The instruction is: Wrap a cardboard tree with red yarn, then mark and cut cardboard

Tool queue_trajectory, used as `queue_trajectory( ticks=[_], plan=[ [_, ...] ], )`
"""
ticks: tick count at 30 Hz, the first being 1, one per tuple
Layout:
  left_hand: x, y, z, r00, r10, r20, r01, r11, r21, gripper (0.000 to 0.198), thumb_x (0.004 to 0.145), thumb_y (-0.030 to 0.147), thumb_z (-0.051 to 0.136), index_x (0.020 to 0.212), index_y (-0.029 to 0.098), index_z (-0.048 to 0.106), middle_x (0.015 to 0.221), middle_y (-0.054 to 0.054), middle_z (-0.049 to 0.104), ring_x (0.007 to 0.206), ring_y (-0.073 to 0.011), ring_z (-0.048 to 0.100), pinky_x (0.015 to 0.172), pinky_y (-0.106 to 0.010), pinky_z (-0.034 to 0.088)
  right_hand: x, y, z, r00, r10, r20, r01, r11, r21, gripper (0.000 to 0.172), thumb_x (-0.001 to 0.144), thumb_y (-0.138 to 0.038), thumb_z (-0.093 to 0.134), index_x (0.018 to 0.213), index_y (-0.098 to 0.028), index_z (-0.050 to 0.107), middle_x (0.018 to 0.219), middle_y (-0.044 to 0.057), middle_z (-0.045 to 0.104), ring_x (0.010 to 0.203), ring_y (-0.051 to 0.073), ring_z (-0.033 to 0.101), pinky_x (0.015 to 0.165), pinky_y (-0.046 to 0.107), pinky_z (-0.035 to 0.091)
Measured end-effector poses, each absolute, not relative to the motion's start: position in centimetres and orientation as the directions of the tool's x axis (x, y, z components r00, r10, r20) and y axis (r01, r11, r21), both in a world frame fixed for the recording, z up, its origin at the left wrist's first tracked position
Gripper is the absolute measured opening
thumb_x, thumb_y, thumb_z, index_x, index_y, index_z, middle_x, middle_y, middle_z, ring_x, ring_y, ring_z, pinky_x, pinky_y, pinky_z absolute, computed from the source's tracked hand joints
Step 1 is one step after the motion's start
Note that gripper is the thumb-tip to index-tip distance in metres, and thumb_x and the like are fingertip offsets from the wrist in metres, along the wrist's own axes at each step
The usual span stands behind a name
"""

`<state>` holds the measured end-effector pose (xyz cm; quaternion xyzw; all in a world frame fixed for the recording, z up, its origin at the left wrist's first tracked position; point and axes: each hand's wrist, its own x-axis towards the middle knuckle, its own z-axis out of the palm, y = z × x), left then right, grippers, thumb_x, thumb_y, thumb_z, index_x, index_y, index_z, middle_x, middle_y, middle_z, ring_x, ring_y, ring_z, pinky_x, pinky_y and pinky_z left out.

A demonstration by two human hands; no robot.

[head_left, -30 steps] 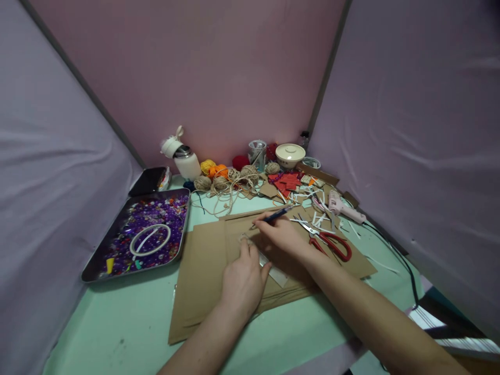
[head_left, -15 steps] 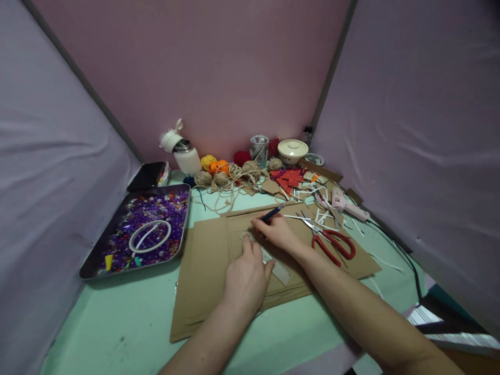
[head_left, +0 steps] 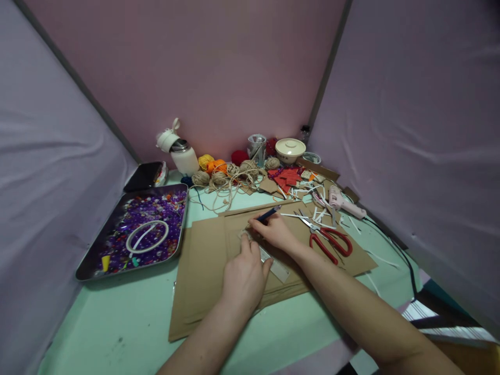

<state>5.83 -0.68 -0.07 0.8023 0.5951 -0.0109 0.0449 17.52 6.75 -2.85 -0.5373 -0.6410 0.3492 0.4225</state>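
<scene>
A clear ruler (head_left: 280, 272) lies aslant on a brown cardboard sheet (head_left: 207, 245). My left hand (head_left: 245, 273) rests over it, fingers stretched out and pressing it down, thumb spread to the side; the ruler's middle is hidden underneath. Just beyond, my right hand (head_left: 275, 233) is closed around a dark blue pen (head_left: 269, 213), its tip low by the ruler's far end near my left fingertips. I cannot make out any mark there. Red-handled scissors (head_left: 330, 242) lie on the cardboard to the right of my right hand, blades partly apart.
At left stands a metal tray (head_left: 80, 271) of purple beads with a white ring (head_left: 128, 242). Yarn balls (head_left: 250, 169), a white jar (head_left: 185, 160) and a lidded bowl (head_left: 290, 148) line the back. A glue gun (head_left: 346, 203) with its cord and paper scraps lie right.
The whole view has shifted slightly, with things appearing a little further left. Both hands keep nearly the same place on the cardboard, the pen still in my right hand.
</scene>
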Motion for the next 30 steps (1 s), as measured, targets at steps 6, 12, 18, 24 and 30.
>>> queue_trajectory(
  ticks=[6, 12, 18, 24, 30],
  plan=[
    [5.8, -0.8, 0.0, 0.296, 0.953, -0.069, 0.954, -0.293, 0.058, 0.043, 0.087, 0.044, 0.042, 0.118, 0.014, 0.05, 0.141, -0.019, 0.035, 0.076, -0.0217, 0.067, 0.061, -0.032, 0.053, 17.5, 6.8, -2.9, -0.091, 0.977, 0.192, 0.415, 0.212, -0.885, 0.02, 0.079, -0.026, 0.05, 0.069, -0.014, 0.062, 0.062, 0.0, 0.059, 0.06, 0.012, 0.052, 0.056, 0.02, 0.038],
    [5.8, -0.7, 0.2, 0.289, 0.955, -0.068, 0.957, -0.286, 0.052, 0.043, 0.087, 0.044, 0.043, 0.115, 0.013, 0.051, 0.141, -0.018, 0.037, 0.077, -0.0231, 0.067, 0.06, -0.033, 0.054, 17.6, 6.6, -2.8, -0.092, 0.975, 0.204, 0.43, 0.223, -0.875, 0.019, 0.077, -0.024, 0.049, 0.062, -0.015, 0.058, 0.058, -0.002, 0.053, 0.058, 0.011, 0.047, 0.055, 0.02, 0.035],
    [5.8, -0.8, -0.1, 0.304, 0.952, -0.047, 0.952, -0.302, 0.043, 0.043, 0.088, 0.044, 0.041, 0.116, 0.013, 0.05, 0.141, -0.018, 0.036, 0.076, -0.0231, 0.067, 0.06, -0.034, 0.054, 18.1, 5.5, -2.7, -0.082, 0.978, 0.193, 0.44, 0.209, -0.873, 0.016, 0.076, -0.022, 0.05, 0.068, -0.015, 0.062, 0.062, -0.001, 0.059, 0.061, 0.012, 0.052, 0.059, 0.02, 0.039],
    [5.7, -0.8, -0.1, 0.313, 0.949, -0.042, 0.95, -0.313, 0.002, 0.046, 0.088, 0.046, 0.038, 0.119, 0.013, 0.049, 0.141, -0.019, 0.036, 0.075, -0.0241, 0.067, 0.059, -0.035, 0.053, 19.4, 3.3, -2.3, -0.094, 0.98, 0.175, 0.456, 0.199, -0.868, 0.016, 0.077, -0.02, 0.05, 0.076, -0.015, 0.066, 0.068, 0.0, 0.065, 0.065, 0.013, 0.057, 0.063, 0.021, 0.042],
    [5.7, -0.8, 0.1, 0.319, 0.946, -0.054, 0.948, -0.318, 0.016, 0.045, 0.089, 0.045, 0.036, 0.116, 0.012, 0.05, 0.141, -0.021, 0.035, 0.075, -0.0247, 0.067, 0.059, -0.036, 0.052, 20.7, 0.9, -1.6, -0.075, 0.986, 0.151, 0.474, 0.168, -0.864, 0.017, 0.076, -0.017, 0.049, 0.075, -0.016, 0.066, 0.069, 0.0, 0.065, 0.067, 0.014, 0.058, 0.066, 0.022, 0.043]
  ],
)
